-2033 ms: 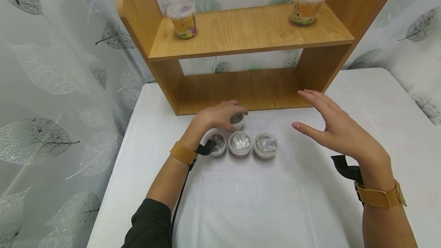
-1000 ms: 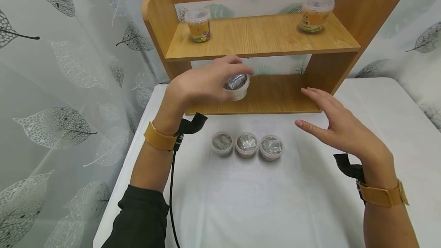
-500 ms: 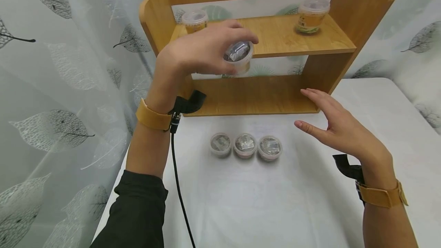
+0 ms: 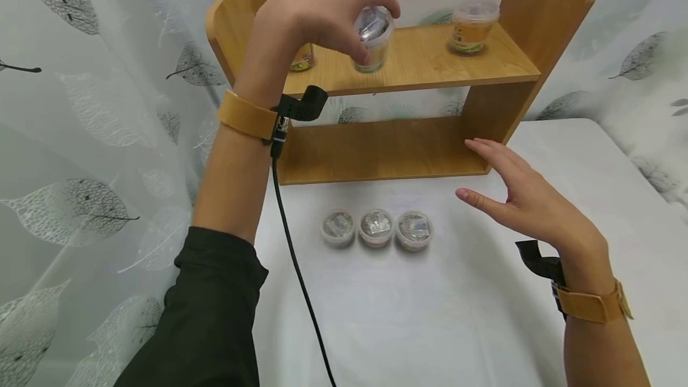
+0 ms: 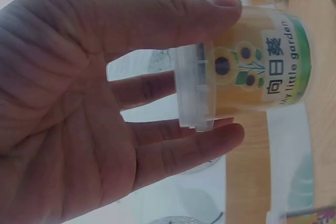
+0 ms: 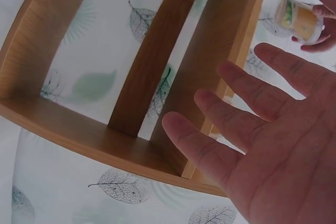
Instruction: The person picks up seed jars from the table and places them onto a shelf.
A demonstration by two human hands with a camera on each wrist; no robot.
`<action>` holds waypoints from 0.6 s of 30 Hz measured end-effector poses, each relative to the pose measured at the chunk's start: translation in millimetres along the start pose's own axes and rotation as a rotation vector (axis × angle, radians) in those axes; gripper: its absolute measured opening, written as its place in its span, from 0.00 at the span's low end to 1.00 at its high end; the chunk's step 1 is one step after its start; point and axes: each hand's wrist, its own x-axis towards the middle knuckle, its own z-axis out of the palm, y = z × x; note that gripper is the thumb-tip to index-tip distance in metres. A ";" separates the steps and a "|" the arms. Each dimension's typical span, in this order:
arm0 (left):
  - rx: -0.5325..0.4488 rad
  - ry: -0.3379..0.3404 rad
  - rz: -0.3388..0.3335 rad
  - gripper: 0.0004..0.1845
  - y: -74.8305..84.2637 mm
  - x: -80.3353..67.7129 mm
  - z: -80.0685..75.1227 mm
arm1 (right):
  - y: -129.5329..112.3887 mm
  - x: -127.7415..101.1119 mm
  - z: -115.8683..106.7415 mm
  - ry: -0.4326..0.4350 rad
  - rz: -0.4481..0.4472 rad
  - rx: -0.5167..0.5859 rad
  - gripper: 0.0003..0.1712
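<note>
In the head view my left hand grips a clear plastic tub by its upper part, thumb on one side and fingers on the other. The tub is at the height of the upper board; I cannot tell whether its base touches the wood. In the left wrist view its label shows sunflowers and "My little garden". My right hand hovers at the right with fingers extended and thumb apart, holding nothing, near the shelf's lower right corner.
Three lidded tubs stand in a row on the white table. On the upper board, one tub stands right, and another is partly hidden behind my left arm. A black cable trails from my left wrist.
My left hand has lifted the tub from behind the row on the table, past the lower compartment, to the upper board. My right hand stays nearly still.
</note>
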 end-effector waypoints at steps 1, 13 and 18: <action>0.000 -0.011 -0.007 0.41 -1.7 4.9 -1.9 | -0.2 -0.3 0.0 0.001 0.004 0.000 0.47; -0.015 -0.084 -0.070 0.40 -23.9 39.5 -7.2 | -1.1 -5.6 3.4 -0.004 0.047 -0.005 0.48; -0.027 -0.115 -0.095 0.39 -32.1 48.2 -8.1 | -0.8 -8.5 5.4 -0.001 0.055 -0.004 0.48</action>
